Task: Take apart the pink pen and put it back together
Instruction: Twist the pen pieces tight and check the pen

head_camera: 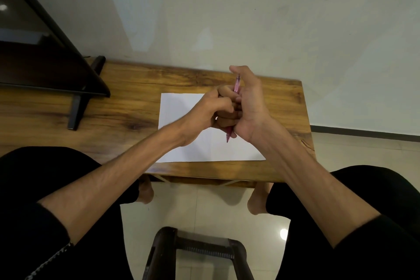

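**Pen in both hands, all in one piece as far as can be seen**

The pink pen (pixel 236 85) is held above the white sheet of paper (pixel 181 109) that lies on the wooden table (pixel 127 107), gripped between the two hands where they meet over the sheet's right half. The left hand (pixel 211 111) is curled into a fist around the middle of the barrel, fingers folded tight. The right hand (pixel 247 107) closes on the pen from the other side, palm facing left, its thumb raised beside the upper end.

Only the two ends show: the clear-and-pink top with its clicker sticks out above the knuckles, and the darker tip (pixel 228 137) pokes out below the heel of the right hand. The middle is hidden by fingers, so whether any joint is loosened cannot be told.

No loose parts lie on the paper or the table (no spring, refill or cap anywhere in sight). Judging from that, the pen is either not yet taken apart or already back together; the pictures do not settle which, though the two-handed twisting grip suits either unscrewing or tightening.

The long axis runs nearly straight away from the person, leaning slightly right at the far end. The writing tip points back toward the person and down at the paper, hanging just above it; the clicker end points up and toward the wall.
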